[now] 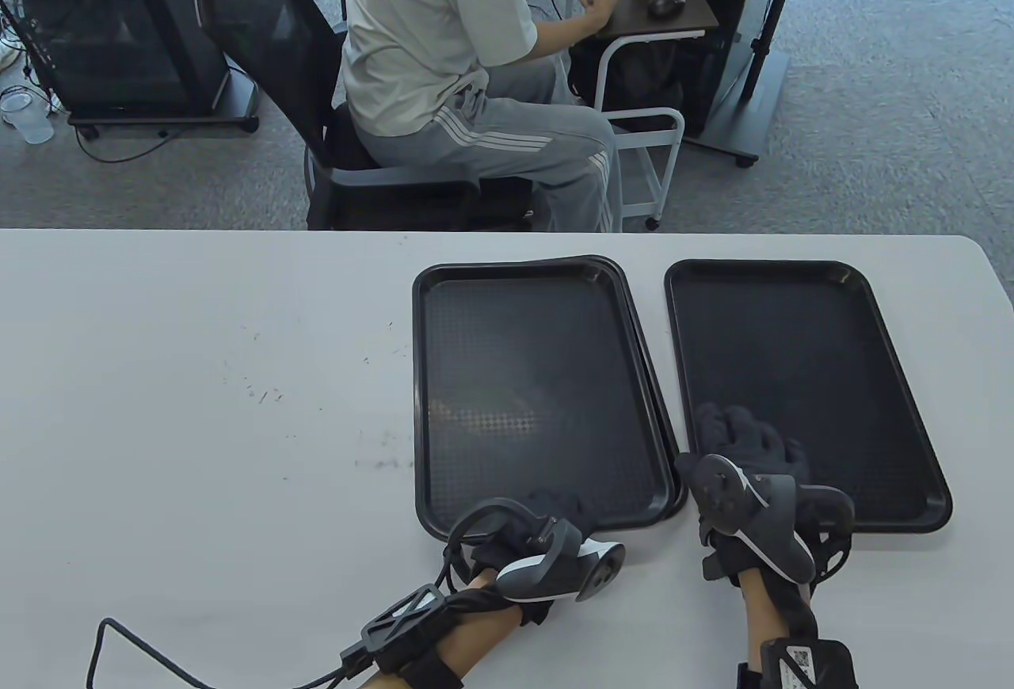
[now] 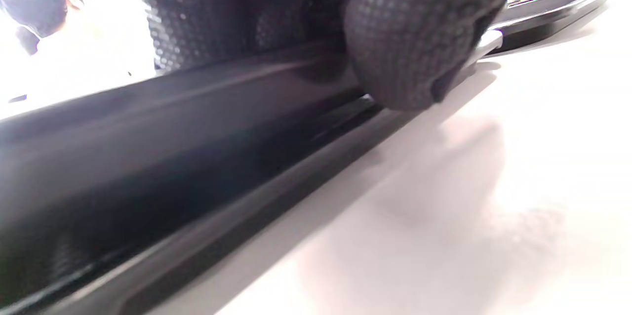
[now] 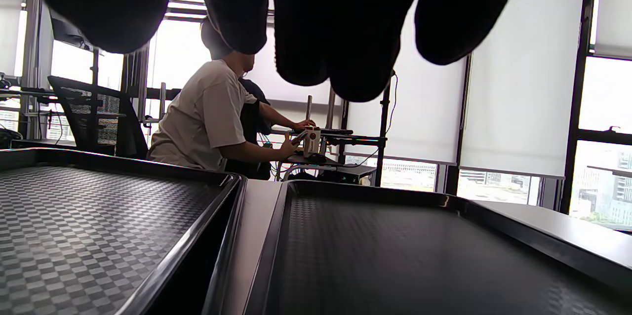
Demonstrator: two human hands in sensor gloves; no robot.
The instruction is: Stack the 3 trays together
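Two black trays lie stacked in the middle of the table. The top tray (image 1: pixel 539 340) sits slightly askew, so the lower tray's rim (image 1: pixel 654 396) shows along its right side. The third black tray (image 1: pixel 800 340) lies flat just to the right, a narrow gap apart. My left hand (image 1: pixel 554 508) is at the stack's near rim. In the left wrist view its fingers (image 2: pixel 405 33) pinch that rim (image 2: pixel 197 107). My right hand (image 1: pixel 749 439) hovers open over the third tray's near left corner. In the right wrist view its fingers (image 3: pixel 340 33) hang spread above the tray (image 3: pixel 395 255), touching nothing.
The white table (image 1: pixel 198 404) stretches bare to the left of the trays, with small dark specks (image 1: pixel 261 392). Its far edge is just beyond the trays. A seated person (image 1: pixel 444 63) and office furniture are beyond the table.
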